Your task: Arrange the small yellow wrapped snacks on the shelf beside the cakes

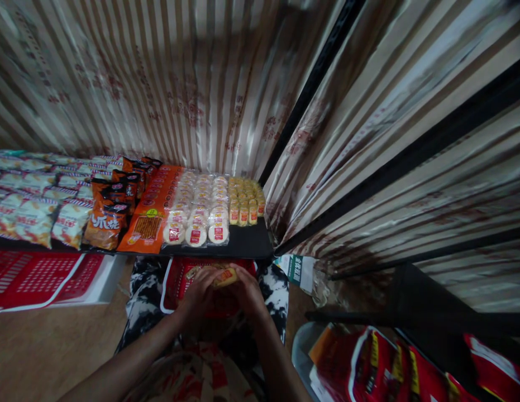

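My left hand (199, 293) and my right hand (249, 290) meet over a red plastic basket (178, 279) that rests on my lap. Together they hold a small yellow snack pack (225, 277) just above the basket. Directly ahead is a black shelf (247, 243) with rows of the same small yellow packs (244, 202) at its right end. Beside those lie round white cakes in clear wrap (200, 207).
Further left on the shelf lie an orange flat pack (153, 209), dark orange snack bags (111, 209) and white snack bags (31, 201). Red baskets (42, 276) sit on the floor at left. Red bags (377, 365) lie at lower right. Striped curtains hang behind.
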Motion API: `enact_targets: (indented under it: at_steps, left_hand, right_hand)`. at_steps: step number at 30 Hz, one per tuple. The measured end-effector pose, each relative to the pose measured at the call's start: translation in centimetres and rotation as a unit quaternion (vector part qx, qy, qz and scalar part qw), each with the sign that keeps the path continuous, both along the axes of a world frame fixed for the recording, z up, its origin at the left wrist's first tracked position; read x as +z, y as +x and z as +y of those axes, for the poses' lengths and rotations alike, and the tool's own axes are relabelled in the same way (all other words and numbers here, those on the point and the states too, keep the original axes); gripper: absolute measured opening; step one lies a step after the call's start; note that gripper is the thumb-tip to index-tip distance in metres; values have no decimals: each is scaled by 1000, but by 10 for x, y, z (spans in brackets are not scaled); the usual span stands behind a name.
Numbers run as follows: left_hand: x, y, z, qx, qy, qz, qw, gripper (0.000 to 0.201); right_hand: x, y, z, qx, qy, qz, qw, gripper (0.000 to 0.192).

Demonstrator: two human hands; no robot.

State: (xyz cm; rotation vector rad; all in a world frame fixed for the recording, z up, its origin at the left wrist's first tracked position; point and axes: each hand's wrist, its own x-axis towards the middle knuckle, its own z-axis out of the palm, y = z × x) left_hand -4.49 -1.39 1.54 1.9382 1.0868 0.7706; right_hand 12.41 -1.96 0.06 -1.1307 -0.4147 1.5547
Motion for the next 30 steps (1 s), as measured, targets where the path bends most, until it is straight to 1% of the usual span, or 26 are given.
enact_targets:
  at_steps: [3,6,10,14,17,19,21,23,25,27,30]
  left_hand:
    - [-3,0,2,7,-2,-8,1000,41]
    - [-9,0,7,22,-8,-15,1000,42]
    - [-11,3,14,37,-27,-37,998,47]
    - [-9,11,22,43,-36,-96,994,48]
    - [-12,20,28,76,-44,-151,985,42]
    - [-14,27,31,107,-75,-180,975,37]
    - [-15,34,34,130,-130,-199,963,34]
    - [-12,40,37,138,-187,-206,951,34]
    - [-6,45,39,132,-214,-203,946,36]
    - [2,48,40,118,-209,-197,951,38]
    - [9,53,43,104,-165,-176,965,36]
  right_hand:
    - [1,0,-1,8,19,-15,1000,30]
    - [-3,1,-3,10,28,-47,998,28]
    - [-6,2,-6,-12,20,-54,998,30]
    - [0,0,-9,-39,18,-16,999,38]
    - [3,-1,-9,-66,23,-13,997,41]
    - [2,-1,-9,-78,29,-17,996,41]
    - [-3,-1,-7,-82,34,-25,996,40]
    - [-11,-1,-5,-89,37,-42,994,40]
    - [-18,-1,-3,-105,39,-69,991,42]
    - [-25,0,-1,-129,47,-105,985,42]
    - [-32,3,2,-138,62,-161,975,43]
